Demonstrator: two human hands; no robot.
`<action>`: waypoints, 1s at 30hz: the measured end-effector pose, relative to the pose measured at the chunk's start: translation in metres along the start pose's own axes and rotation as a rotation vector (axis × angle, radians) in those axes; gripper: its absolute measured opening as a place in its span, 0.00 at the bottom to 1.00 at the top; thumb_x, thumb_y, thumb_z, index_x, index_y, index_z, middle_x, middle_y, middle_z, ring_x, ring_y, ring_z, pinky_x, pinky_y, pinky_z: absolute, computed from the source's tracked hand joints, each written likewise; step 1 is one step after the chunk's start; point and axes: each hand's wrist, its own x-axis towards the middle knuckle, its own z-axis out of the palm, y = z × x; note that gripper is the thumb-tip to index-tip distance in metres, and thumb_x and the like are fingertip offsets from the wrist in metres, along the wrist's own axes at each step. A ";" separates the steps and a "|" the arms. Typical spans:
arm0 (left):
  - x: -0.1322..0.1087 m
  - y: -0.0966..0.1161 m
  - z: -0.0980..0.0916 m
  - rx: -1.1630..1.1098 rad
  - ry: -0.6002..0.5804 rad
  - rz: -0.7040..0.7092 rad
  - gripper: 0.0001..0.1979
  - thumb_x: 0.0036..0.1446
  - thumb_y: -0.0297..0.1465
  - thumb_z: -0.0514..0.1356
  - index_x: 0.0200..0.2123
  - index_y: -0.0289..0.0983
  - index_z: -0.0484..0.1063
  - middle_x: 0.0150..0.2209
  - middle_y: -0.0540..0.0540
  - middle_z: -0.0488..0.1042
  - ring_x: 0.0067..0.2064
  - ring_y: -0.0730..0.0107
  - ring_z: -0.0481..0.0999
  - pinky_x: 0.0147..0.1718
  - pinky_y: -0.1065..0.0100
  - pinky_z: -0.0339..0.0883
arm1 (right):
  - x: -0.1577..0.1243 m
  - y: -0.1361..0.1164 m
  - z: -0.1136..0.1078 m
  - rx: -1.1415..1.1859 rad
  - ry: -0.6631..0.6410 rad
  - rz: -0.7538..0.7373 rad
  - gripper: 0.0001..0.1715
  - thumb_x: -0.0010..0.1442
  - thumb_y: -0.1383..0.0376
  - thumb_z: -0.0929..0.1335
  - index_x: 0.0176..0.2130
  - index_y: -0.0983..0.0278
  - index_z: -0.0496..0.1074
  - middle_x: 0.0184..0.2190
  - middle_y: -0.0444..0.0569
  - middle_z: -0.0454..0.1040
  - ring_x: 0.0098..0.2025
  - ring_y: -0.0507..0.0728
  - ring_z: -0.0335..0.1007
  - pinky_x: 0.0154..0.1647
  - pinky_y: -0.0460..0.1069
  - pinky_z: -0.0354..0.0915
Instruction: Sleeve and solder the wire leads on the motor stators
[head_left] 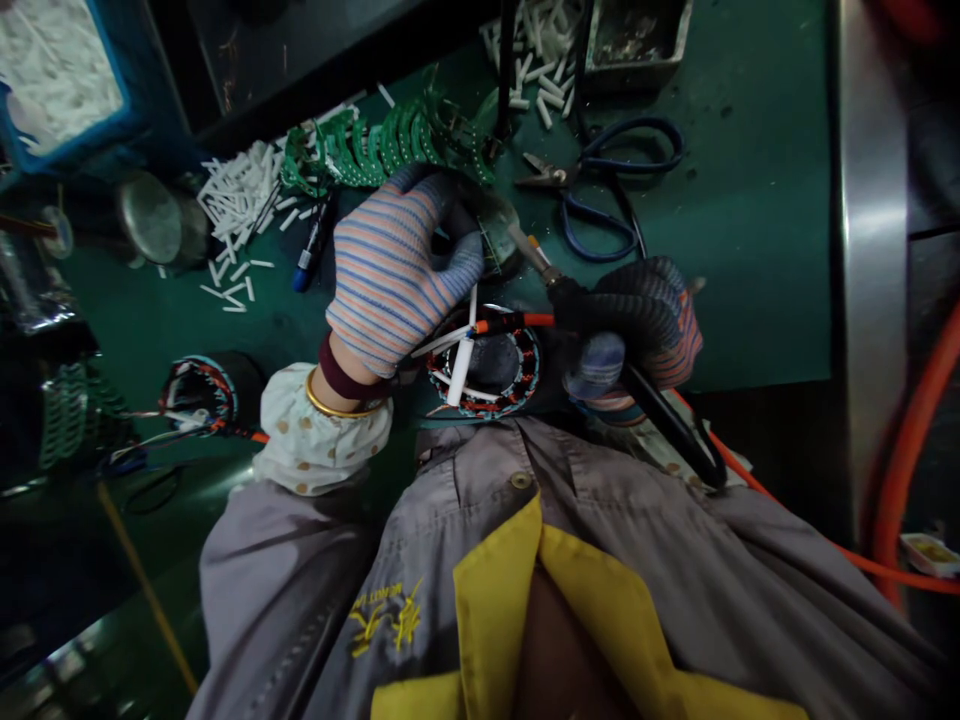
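My left hand point(401, 270), in a striped glove with dark fingertips, is closed with thumb and forefinger bent together. What it pinches is hidden; a thin white sleeved wire point(473, 305) runs up to the thumb. Below it lies a motor stator point(531, 370), a ring of windings laced in red and blue, with a wider white tube point(460, 372) and an orange lead point(536, 320) across it. My right hand point(637, 320) is wrapped round the black handle of a soldering iron point(574, 300). Its metal tip points up and left, near the left fingertips.
Scissors point(600, 190) with blue handles lie beyond the right hand. Green curved strips point(382, 145), loose white tubes point(244, 195) and a blue-capped pen point(304, 270) lie behind the left hand. Another stator point(199, 395) is at left. A metal tray point(637, 45) stands at the back.
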 end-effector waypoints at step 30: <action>-0.005 -0.011 0.009 -0.018 -0.017 0.067 0.25 0.83 0.61 0.63 0.48 0.49 0.87 0.51 0.38 0.88 0.51 0.36 0.87 0.49 0.39 0.78 | 0.061 -0.022 -0.003 -0.217 -0.016 -0.053 0.21 0.84 0.53 0.73 0.65 0.55 0.93 0.56 0.61 0.84 0.62 0.73 0.78 0.70 0.72 0.74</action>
